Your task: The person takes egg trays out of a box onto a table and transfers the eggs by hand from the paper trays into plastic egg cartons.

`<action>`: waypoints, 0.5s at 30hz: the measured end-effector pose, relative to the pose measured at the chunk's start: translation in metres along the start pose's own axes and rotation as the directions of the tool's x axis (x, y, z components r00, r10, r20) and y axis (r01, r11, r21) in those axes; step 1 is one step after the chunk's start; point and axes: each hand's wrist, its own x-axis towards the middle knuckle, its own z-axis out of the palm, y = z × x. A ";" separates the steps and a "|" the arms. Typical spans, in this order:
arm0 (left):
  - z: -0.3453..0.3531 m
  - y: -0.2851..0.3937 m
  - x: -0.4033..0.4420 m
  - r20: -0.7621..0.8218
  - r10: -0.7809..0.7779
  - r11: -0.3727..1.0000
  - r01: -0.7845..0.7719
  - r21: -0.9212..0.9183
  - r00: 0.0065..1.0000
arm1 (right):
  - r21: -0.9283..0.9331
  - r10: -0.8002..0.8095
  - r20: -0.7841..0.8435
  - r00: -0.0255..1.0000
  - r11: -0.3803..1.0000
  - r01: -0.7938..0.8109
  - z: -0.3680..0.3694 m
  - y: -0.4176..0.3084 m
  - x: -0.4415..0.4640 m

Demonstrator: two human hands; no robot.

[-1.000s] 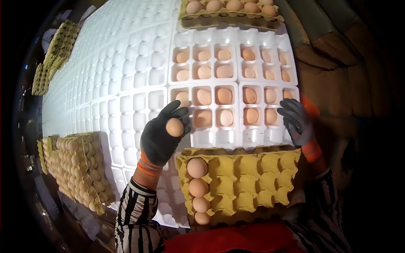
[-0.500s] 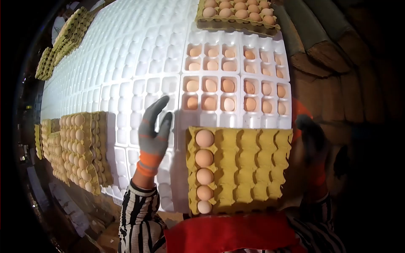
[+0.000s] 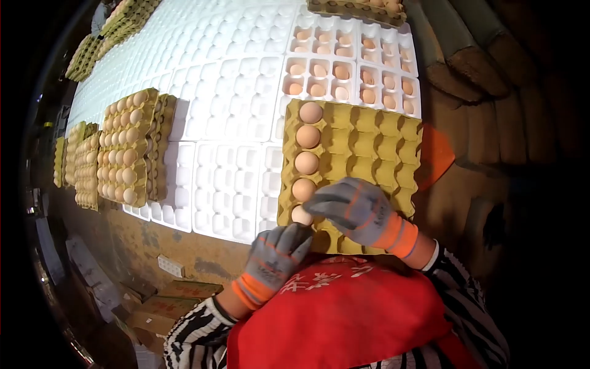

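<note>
A yellow pulp egg tray [image 3: 385, 157] lies in front of me, with a single column of brown eggs along its left side and bare cups elsewhere. My right hand [image 3: 364, 212], in a grey and orange glove, reaches across the tray. Its bent fingers close over the lowest egg [image 3: 301, 215] of that column. Just below, at the tray's near left corner, my gloved left hand [image 3: 275, 257] has its fingers bent together. Its fingertips come up to the same egg, but what they hold, if anything, is hidden.
White foam trays [image 3: 227, 190] cover the table; those beyond the pulp tray hold eggs [image 3: 341, 72]. Another pulp tray [image 3: 356, 11] sits at the far end. Egg-filled trays [image 3: 126, 147] are stacked at left. Cardboard boxes [image 3: 163, 310] lie on the floor.
My left hand has drawn back from over the foam trays to the pulp tray's near corner. My right hand has come from the right side onto the lowest egg. The view has shifted.
</note>
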 end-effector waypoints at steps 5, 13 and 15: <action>0.011 -0.001 -0.015 -0.143 -0.093 0.977 0.063 -0.202 0.985 | -0.267 -0.227 0.309 0.924 0.911 0.313 0.019 0.005 0.024; 0.000 -0.010 -0.007 -0.011 -0.553 0.338 0.213 -0.917 0.833 | -0.151 -0.207 0.423 0.882 0.944 0.294 0.008 0.017 0.040; -0.013 0.004 0.013 -0.204 -0.345 0.859 0.220 -0.463 0.916 | -0.128 -0.240 0.400 0.885 0.941 0.313 0.010 0.025 0.042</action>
